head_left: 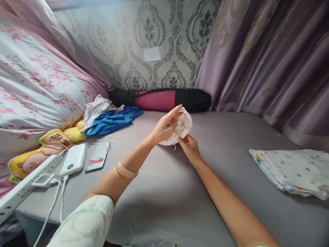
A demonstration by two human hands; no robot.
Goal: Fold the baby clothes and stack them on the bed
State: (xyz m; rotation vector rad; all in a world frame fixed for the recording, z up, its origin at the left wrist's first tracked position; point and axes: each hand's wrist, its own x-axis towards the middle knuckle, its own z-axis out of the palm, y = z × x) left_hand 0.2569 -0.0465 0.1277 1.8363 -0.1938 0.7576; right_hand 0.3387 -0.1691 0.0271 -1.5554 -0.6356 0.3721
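A small white cloth item, round like a cap, is held up over the grey sheet near the middle of the view. My left hand is at its left side, the index finger stretched along the upper edge and other fingers bent against the fabric. My right hand pinches its lower edge between thumb and fingers. A short white string hangs below the cloth.
Folded patterned cloths lie at the right. A phone, white power bank, power strip, yellow plush and blue garment are left. A black-and-red bag lies by the wall.
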